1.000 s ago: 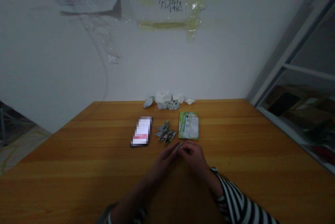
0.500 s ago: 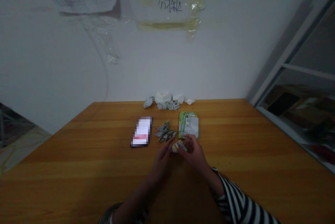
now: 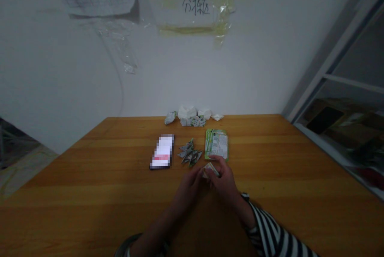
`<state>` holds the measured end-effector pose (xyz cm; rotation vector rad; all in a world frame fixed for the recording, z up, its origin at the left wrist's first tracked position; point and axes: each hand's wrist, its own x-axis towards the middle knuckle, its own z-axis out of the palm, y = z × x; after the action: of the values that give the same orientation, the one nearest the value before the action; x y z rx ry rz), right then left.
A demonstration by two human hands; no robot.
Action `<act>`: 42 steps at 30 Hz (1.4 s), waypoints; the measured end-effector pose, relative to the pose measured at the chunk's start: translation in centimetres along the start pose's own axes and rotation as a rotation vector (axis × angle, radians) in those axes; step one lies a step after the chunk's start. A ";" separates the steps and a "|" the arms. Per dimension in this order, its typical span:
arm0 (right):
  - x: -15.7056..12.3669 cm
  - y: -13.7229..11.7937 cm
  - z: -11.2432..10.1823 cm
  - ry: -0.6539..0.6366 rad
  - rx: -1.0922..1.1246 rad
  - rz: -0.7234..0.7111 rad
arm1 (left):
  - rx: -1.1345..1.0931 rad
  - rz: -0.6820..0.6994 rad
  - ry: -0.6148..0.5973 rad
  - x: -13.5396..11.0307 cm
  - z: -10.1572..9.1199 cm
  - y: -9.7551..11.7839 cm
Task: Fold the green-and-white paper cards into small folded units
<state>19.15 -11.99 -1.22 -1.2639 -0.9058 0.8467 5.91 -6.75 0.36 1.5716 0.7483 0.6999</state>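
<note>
Between my two hands is a small piece of printed paper point(image 3: 211, 168), white with orange and green, partly folded and partly hidden by fingers. My right hand point(image 3: 224, 179) pinches it from the right with thumb and fingers. From the left, my left hand point(image 3: 189, 186) has its fingers closed on the paper's other edge. Just beyond my left hand lies a small heap of folded paper pieces point(image 3: 189, 153), grey and pointed. Beyond my right hand sits a stack of green and white printed sheets point(image 3: 216, 144).
A phone point(image 3: 162, 151) with a blurred screen lies left of the folded pieces. Crumpled white tissue point(image 3: 187, 112) and crumpled printed paper point(image 3: 170, 117) rest along the wooden table's point(image 3: 120, 193) back edge, by the wall. A shelf point(image 3: 336, 117) stands to the right.
My left hand has drawn its fingertips in and closed on the paper's edge. The paper has shifted slightly right and tilted, showing less of its printed face. My right hand stays nearly in place.
</note>
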 end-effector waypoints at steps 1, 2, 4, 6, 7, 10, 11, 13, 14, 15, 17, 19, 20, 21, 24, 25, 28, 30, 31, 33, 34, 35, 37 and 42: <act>0.0 -0.1 0.0 0.003 -0.021 -0.017 | 0.033 0.012 -0.006 -0.1 0.0 0.1; 0.0 -0.1 0.0 -0.008 -0.031 -0.026 | 0.049 0.026 0.005 -0.1 0.0 0.1; 0.1 -0.3 -0.1 -0.062 -0.006 -0.021 | 0.027 0.038 0.067 -0.2 0.0 0.0; 0.2 -0.3 -0.2 -0.136 0.047 0.002 | -0.042 -0.019 0.096 -0.2 0.1 -0.3; 0.3 -0.4 -0.3 -0.161 0.070 0.009 | -0.085 -0.073 0.082 -0.2 0.1 -0.3; 0.5 -0.2 -0.5 -0.149 0.098 0.011 | -0.170 -0.161 0.001 -0.2 0.0 -0.2; 0.5 -0.1 -0.6 -0.131 0.100 0.017 | -0.158 -0.132 -0.005 -0.1 -0.1 0.0; 0.6 0.1 -0.7 -0.128 0.115 0.056 | -0.086 -0.035 0.016 0.1 -0.4 0.4; 0.6 0.2 -0.7 -0.156 0.135 0.076 | -0.053 0.003 0.044 0.2 -0.6 0.5; 0.7 0.4 -0.7 -0.196 0.161 0.085 | -0.035 0.021 0.079 0.4 -0.9 0.6; 0.8 0.7 -0.6 -0.285 0.194 0.066 | -0.058 0.012 0.152 0.7 -1.3 0.6; 0.8 0.9 -0.4 -0.310 0.176 0.032 | -0.131 -0.015 0.201 1.0 -1.6 0.3; 0.9 1.0 -0.4 -0.287 0.156 0.023 | -0.172 -0.029 0.198 1.1 -1.7 0.1; 0.9 1.1 -0.4 -0.246 0.135 0.014 | -0.209 -0.047 0.172 1.2 -1.7 -0.1; 1.1 1.1 -1.0 -0.122 0.082 -0.046 | -0.269 -0.126 0.023 1.1 -1.4 -0.6; 1.2 1.0 -1.4 -0.118 0.059 -0.067 | -0.270 -0.151 -0.030 1.0 -1.3 -0.7; 1.3 0.7 -2.5 -0.237 -0.005 -0.075 | -0.238 -0.185 -0.091 0.7 -0.9 -0.6; 1.4 0.6 -2.9 -0.333 -0.030 -0.065 | -0.201 -0.171 -0.092 0.6 -0.9 -0.5; 1.4 0.6 -3.0 -0.351 -0.033 -0.060 | -0.184 -0.159 -0.089 0.7 -0.9 -0.4; 1.4 0.8 -2.9 -0.316 -0.014 -0.034 | -0.166 -0.137 -0.067 0.8 -1.1 -0.4; 1.4 0.8 -2.8 -0.289 0.009 -0.004 | -0.165 -0.128 -0.042 0.9 -1.2 -0.5; 1.4 0.9 -2.6 -0.268 0.032 0.034 | -0.161 -0.120 -0.006 1.0 -1.3 -0.5; 1.5 1.0 -2.4 -0.258 0.065 0.098 | -0.151 -0.105 0.045 1.2 -1.5 -0.7; 1.5 0.7 -2.5 -0.218 0.082 0.114 | -0.213 -0.100 -0.048 1.1 -1.7 -0.7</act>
<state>22.03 -11.56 -1.94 -1.1759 -0.9671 1.1179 5.20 -4.79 -0.10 1.3440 0.6885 0.6447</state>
